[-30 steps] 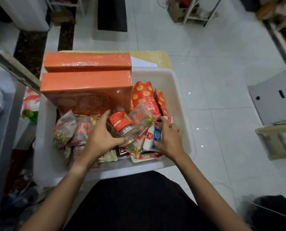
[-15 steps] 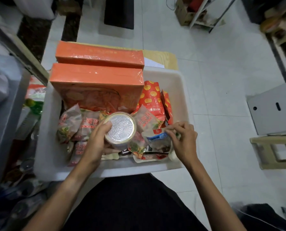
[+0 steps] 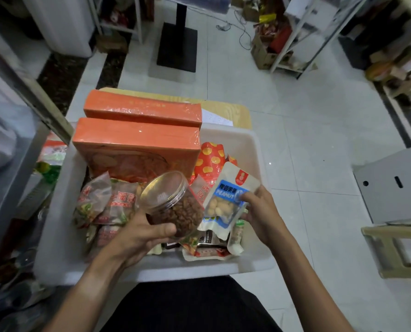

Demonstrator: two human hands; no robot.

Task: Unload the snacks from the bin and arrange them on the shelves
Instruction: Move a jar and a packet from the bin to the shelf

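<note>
Gripped in the left hand [image 3: 137,233]: a clear jar [image 3: 173,202] of brown snacks, now tipped on its side with the flat end facing the camera. Pinched in the right hand [image 3: 263,214]: a white-and-blue pouch [image 3: 226,197], half a second ago still low among the packets, now lifted above the white bin [image 3: 250,149]. Printed there: "PEANUT", under Chinese characters.

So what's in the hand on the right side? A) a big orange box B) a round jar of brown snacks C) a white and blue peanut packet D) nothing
C: the right hand pinches the white and blue peanut packet, lifted above the bin, while the round jar is held by the left hand.
</note>
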